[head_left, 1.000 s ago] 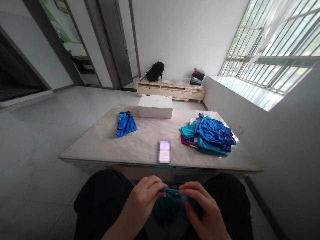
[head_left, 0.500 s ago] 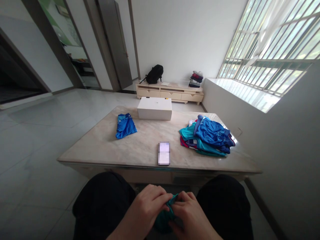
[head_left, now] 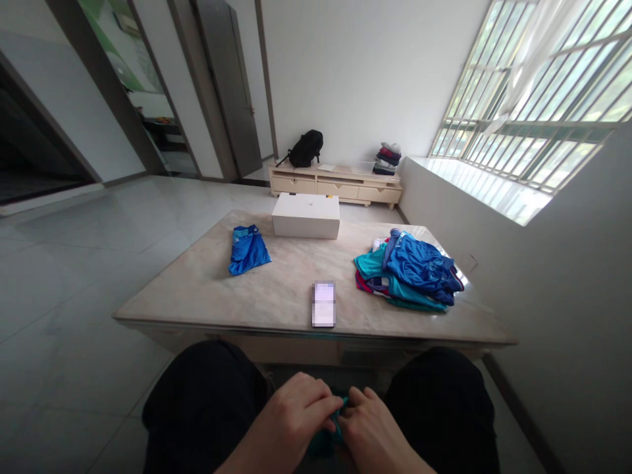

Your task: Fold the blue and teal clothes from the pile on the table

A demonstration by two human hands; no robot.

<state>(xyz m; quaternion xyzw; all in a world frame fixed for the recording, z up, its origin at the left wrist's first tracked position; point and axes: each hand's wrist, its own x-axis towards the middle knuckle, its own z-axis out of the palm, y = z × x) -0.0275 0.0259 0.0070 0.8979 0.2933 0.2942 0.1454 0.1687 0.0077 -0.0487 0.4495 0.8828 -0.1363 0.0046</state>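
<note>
Between my knees, low in the view, my left hand (head_left: pixel 301 415) and my right hand (head_left: pixel 368 424) both grip a piece of teal cloth (head_left: pixel 320 442). The fingers of each hand are closed on its upper edge, with the fingertips close together. Most of the cloth hangs below and behind the hands, so its full shape is hidden. On the table (head_left: pixel 197 296) ahead, a folded blue garment (head_left: pixel 248 250) lies at the left. A loose pile of blue, teal and red clothes (head_left: pixel 419 266) lies at the right.
A phone (head_left: pixel 324 305) lies near the table's front edge. A white box (head_left: pixel 306 216) stands at the table's far side. Beyond it, a low cabinet (head_left: pixel 340 189) bears a black backpack (head_left: pixel 306 148) and a stack of folded clothes (head_left: pixel 388 159). A barred window (head_left: pixel 533 99) is at the right.
Both hands have dropped slightly while still gripping the teal cloth, and less of the cloth shows between them. The things on the table have stayed in place.
</note>
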